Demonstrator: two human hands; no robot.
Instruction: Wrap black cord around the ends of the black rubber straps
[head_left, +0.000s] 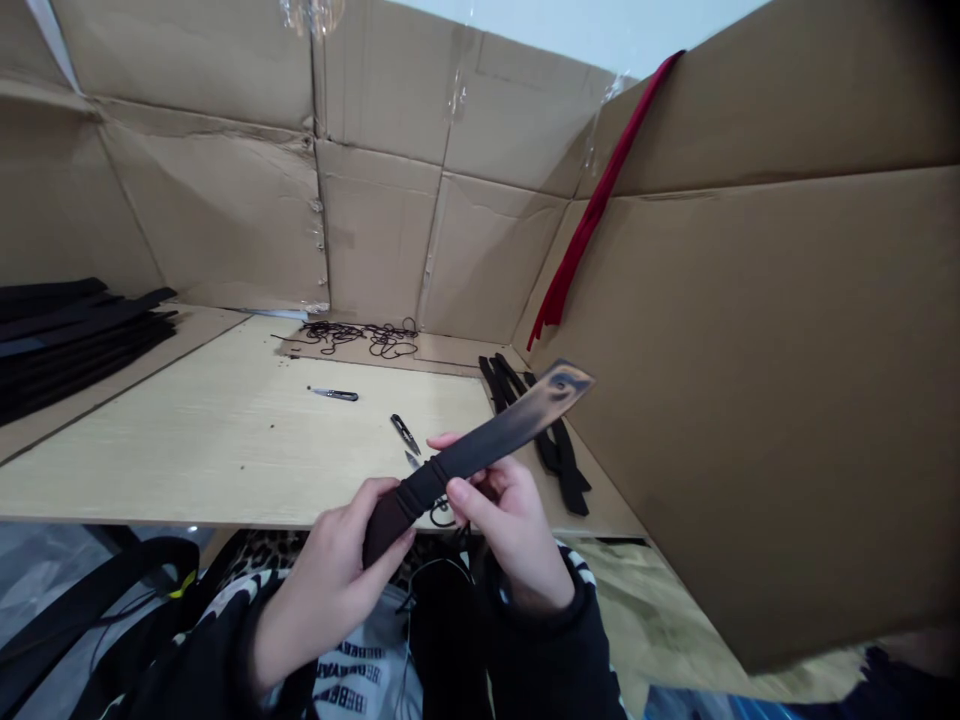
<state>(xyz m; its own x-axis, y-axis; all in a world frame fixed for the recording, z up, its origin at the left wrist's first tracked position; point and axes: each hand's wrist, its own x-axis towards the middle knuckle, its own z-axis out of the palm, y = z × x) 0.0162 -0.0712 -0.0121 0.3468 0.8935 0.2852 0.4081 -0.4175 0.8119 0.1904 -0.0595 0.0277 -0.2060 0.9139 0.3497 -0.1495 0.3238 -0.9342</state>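
Observation:
A long flat black strip (491, 440) is held slantwise in front of me, its shiny, brownish far end up to the right. Dark bands wrap around it near the middle. My left hand (337, 570) is closed around the lower end, thumb on the near side. My right hand (517, 525) grips the strip past the bands, thumb on its near edge and fingers behind. A thin black cord (442, 515) loops below the strip by my right hand; where it leads is hidden. Just beyond my hands lie thread snips (405, 432), their blades towards me.
A second pair of snips (334, 394) lies farther back on the pale tabletop (187, 440). Tangled black cords (360, 337) sit at the back. Black strips are stacked at left (75, 340) and lie loose at right (566, 460). Cardboard walls (750, 380) surround it, one hung with red strips (592, 220).

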